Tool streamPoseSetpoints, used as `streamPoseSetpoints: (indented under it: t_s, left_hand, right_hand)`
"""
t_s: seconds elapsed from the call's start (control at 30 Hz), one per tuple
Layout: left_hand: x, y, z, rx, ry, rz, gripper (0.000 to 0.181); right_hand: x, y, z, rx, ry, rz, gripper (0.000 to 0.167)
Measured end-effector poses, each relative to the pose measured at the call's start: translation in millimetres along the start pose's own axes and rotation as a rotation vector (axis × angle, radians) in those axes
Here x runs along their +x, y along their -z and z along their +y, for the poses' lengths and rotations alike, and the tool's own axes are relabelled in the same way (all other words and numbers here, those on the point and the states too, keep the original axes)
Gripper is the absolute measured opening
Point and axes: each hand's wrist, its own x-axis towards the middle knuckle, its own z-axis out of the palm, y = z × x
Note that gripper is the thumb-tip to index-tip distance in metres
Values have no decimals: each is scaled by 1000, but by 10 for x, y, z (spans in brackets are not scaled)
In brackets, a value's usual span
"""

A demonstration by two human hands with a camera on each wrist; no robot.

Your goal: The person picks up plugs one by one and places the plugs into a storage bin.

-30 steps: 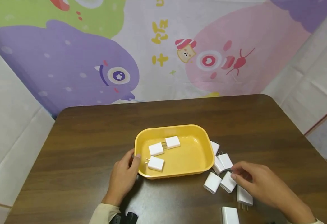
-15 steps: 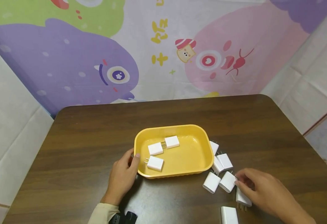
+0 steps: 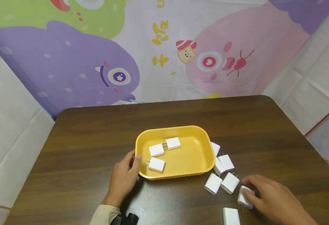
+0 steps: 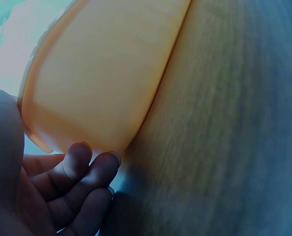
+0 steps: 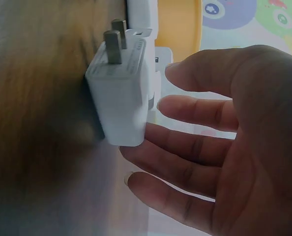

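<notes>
A yellow plastic tray stands on the table with three white charger plugs inside. My left hand grips its left end, thumb over the rim and fingers against the outer wall. My right hand reaches round another white charger plug lying on the table, prongs toward me. In the right wrist view, fingers reach the end of this charger plug, while the thumb stands apart from it.
Several more white charger plugs lie by the tray's right end, some close against it. Another white charger block lies at the front. A patterned cloth hangs behind the brown table.
My right hand has moved down and to the right, from beside the nearer group of charger plugs to the one at its fingertips. The left hand keeps its place on the tray.
</notes>
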Motion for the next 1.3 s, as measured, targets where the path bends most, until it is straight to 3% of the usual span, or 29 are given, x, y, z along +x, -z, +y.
streamPoseSetpoints:
  t_s: [0.2,0.5,0.87,1.13,1.3]
  left_hand:
    - [-8,-9,4,-4,10,-2,37]
    - [0,6,-4,10,23,-1,38]
    - [12,-7,-7,-1,19,-7,38]
    - [12,-3,-2,-2,16,-9,38]
    - [5,-4,-1,-3,20,-9,38]
  right_hand:
    - [-23,-14,69,-34,-60,-118,41]
    - [-102,-39,55,-80,33,-25,56]
    - [-69,-54,66,-36,-44,-137,61]
    - [-75,-52,70,-32,23,-83,58]
    - [-70,-51,60,-43,11,-83,59]
